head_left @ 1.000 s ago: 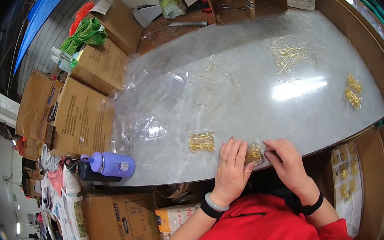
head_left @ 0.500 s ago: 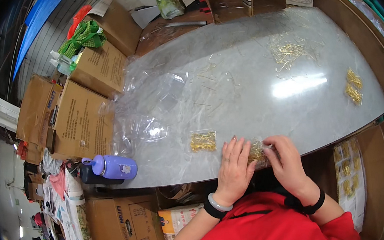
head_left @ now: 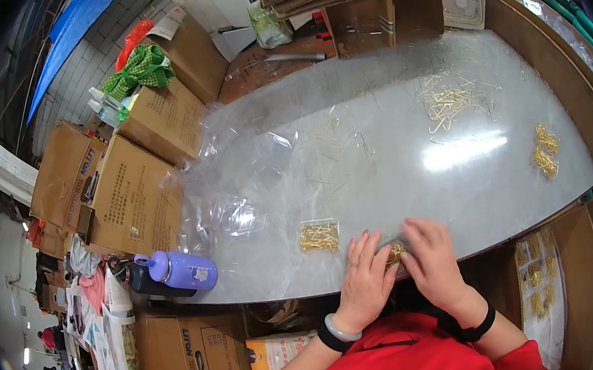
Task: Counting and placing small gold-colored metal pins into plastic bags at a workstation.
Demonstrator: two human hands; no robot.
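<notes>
A small clear bag of gold wire hooks point(head_left: 395, 253) lies near the table's front edge, between my hands and partly covered by them. My left hand point(head_left: 365, 277) rests at its left side, fingers stretched out together and the thumb against the bag. On the other side is my right hand point(head_left: 437, 267), its thumb close to the bag and its slightly blurred fingers extended above, apart from the thumb. Left of my hands lies another clear bag of gold hooks point(head_left: 319, 236), flat on the table.
Loose gold hooks point(head_left: 448, 106) are heaped on the far grey table point(head_left: 385, 173); two filled bags point(head_left: 546, 151) lie at the right. Clear plastic bags point(head_left: 241, 157) spread along the left. A purple bottle point(head_left: 188, 272) lies at the front left, beside cardboard boxes point(head_left: 138, 196).
The bag between my hands looks more bunched up and more covered. My right fingers have opened from a pinch at its edge and moved slightly. The whole view has shifted a little.
</notes>
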